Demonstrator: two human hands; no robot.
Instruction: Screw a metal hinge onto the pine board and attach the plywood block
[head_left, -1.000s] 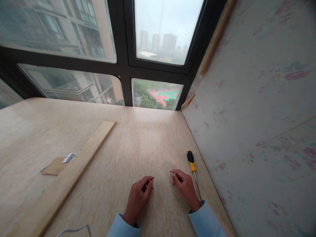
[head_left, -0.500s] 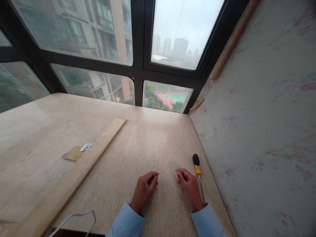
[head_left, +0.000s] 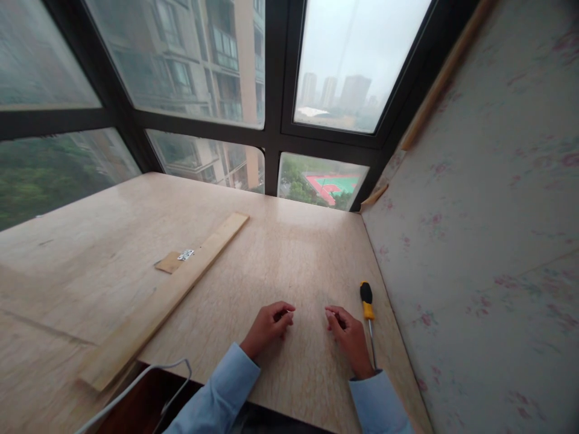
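My left hand (head_left: 268, 328) is over the wooden surface (head_left: 298, 374), fingers curled with the thumb close to the fingertips. Facing it across a small gap, my right hand (head_left: 349, 339) is curled the same way, thumb against the bent forefinger. Anything between either hand's fingertips is too small or hidden to make out. Just right of my right hand lies a screwdriver (head_left: 367, 301) with a black and yellow handle, its shaft running down behind the wrist. Left of my left hand, a long wooden board (head_left: 181, 292) lies at a slant.
A metal hinge (head_left: 186, 255) and a small brown piece (head_left: 169, 262) lie at the board's far side. A white cable (head_left: 154, 366) loops over a dark opening (head_left: 122, 401) at lower left. Windows with a dark frame (head_left: 271, 150) stand behind; a flowered wall (head_left: 474, 253) bounds the right.
The view has swung left, so board, hinge and windows sit further right in the picture. The dark opening shows more. Both hands keep nearly the same curled pose.
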